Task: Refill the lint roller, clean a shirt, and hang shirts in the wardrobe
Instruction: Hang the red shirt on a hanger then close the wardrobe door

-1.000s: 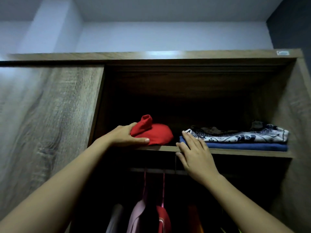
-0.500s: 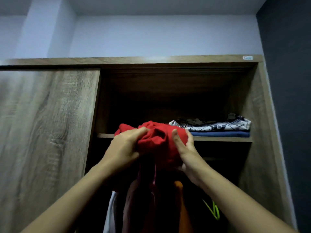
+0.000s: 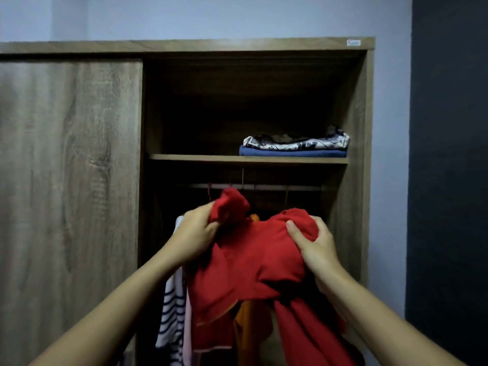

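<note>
Both hands are on the red shirt [image 3: 253, 260], which is bunched up at 6 o'clock in front of the open wardrobe [image 3: 367, 128] bay.
- Left hand [image 3: 196, 233], 7 o'clock: fingers curled tight round a wad of fabric. Can't tell if it's a sleeve or the collar.
- Right hand [image 3: 314, 247], 5 o'clock: thumb on top, fingers wrapped under a second wad.
- The rest of the shirt droops between and below the hands. No hanger visible in it.

Just behind, a striped shirt [image 3: 171, 313] hangs at 7 and an orange garment [image 3: 245, 320] at 6. The rail [image 3: 264, 186] sits at 12 from the hands. The shelf [image 3: 200, 157] is above that, with a folded stack [image 3: 295, 147] at 2, well apart. The sliding door [image 3: 71, 180] is at 9.

Risks:
- The shirt is crumpled, so finding the shoulders means a regrip. Release one side and the bulk drops.
- The loose hem is touching or near the hung clothes. A snag could drag a hanger off the rail.
- In this dim light, lint could get missed.
</note>
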`<action>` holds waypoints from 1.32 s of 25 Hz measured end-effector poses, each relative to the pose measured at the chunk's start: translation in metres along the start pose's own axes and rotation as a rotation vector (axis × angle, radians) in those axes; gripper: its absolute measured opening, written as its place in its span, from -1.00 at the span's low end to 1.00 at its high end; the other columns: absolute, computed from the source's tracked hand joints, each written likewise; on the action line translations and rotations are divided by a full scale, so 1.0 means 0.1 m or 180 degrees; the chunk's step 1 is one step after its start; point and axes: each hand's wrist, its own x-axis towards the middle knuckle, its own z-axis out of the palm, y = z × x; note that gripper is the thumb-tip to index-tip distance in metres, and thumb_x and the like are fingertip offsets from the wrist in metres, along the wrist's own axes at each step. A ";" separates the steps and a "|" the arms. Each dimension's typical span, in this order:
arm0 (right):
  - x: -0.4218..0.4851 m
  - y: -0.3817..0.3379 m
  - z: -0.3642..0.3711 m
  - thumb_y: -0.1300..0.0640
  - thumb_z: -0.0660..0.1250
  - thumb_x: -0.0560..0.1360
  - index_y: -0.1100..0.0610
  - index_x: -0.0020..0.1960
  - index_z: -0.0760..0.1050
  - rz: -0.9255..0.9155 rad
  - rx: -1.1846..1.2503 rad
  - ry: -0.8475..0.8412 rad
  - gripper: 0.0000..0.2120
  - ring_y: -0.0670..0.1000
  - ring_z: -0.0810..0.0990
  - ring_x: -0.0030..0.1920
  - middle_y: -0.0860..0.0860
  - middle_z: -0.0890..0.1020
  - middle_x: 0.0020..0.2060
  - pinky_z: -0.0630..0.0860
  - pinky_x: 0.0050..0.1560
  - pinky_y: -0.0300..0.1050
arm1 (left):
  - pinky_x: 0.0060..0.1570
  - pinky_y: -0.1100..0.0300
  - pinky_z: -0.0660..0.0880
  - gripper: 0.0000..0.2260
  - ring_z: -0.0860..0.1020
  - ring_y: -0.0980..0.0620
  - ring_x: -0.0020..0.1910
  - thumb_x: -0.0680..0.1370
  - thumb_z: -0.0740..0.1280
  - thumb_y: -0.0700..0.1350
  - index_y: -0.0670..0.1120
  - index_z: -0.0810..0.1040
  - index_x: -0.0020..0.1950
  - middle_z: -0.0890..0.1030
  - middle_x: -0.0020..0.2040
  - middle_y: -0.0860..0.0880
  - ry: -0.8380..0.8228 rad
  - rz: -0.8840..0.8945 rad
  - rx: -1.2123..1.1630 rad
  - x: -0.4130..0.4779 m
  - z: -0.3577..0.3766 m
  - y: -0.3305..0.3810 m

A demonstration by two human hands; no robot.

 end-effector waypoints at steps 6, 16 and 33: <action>-0.26 0.06 -0.27 -0.05 0.50 0.30 -0.04 -0.02 0.51 0.0095 -0.0530 -0.0279 -0.70 0.01 0.62 -0.02 -0.05 0.65 -0.10 0.53 0.12 -0.02 | -0.19 0.45 0.48 -0.48 0.54 0.25 -0.23 0.44 0.37 -0.35 -0.01 0.25 0.27 0.51 -0.07 0.01 0.0865 -0.1192 -0.1811 -0.20 -0.22 0.09; -0.13 -0.14 -0.28 -0.05 0.46 0.35 0.04 -0.03 0.51 -0.0189 -0.1169 -0.0581 -0.72 -0.04 0.57 -0.09 -0.04 0.63 -0.13 0.48 -0.01 -0.13 | 0.10 0.11 0.50 -0.50 0.55 0.06 -0.01 0.39 0.46 0.07 -0.02 0.30 0.19 0.55 0.13 -0.09 0.0420 -0.1127 -0.1084 -0.17 -0.52 0.07; 0.06 -0.03 -0.07 -0.17 0.41 0.31 -0.16 -0.10 0.45 -0.0623 -0.1721 -0.0702 -0.77 0.02 0.59 0.01 -0.10 0.64 -0.11 0.48 0.15 0.07 | -0.43 0.28 0.40 -0.79 0.46 0.04 -0.36 0.43 0.41 -0.29 -0.01 0.46 -0.21 0.49 -0.35 -0.07 0.0153 -0.0804 -0.1012 -0.17 -0.94 -0.21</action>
